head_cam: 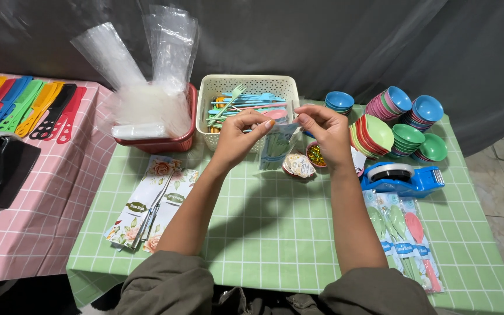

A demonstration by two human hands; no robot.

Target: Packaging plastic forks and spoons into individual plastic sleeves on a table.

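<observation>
My left hand [241, 134] and my right hand [325, 132] pinch the top corners of a small clear plastic packet [277, 144] with green utensils inside. I hold it up above the green checked table [275, 233]. Just behind the packet stands a cream basket [246, 87] full of coloured plastic forks and spoons. Below my right hand sit a small round cup of gold and green bits [316, 155] and a round foil-topped piece [298, 165].
A blue tape dispenser [402, 178] lies right, with sealed utensil packets [406, 236] in front. Stacked coloured bowls [401, 122] fill the back right. A red basket of clear bags [157, 116], floral cards [150, 204], a pink table [36, 204] with coloured combs [24, 105] stand left.
</observation>
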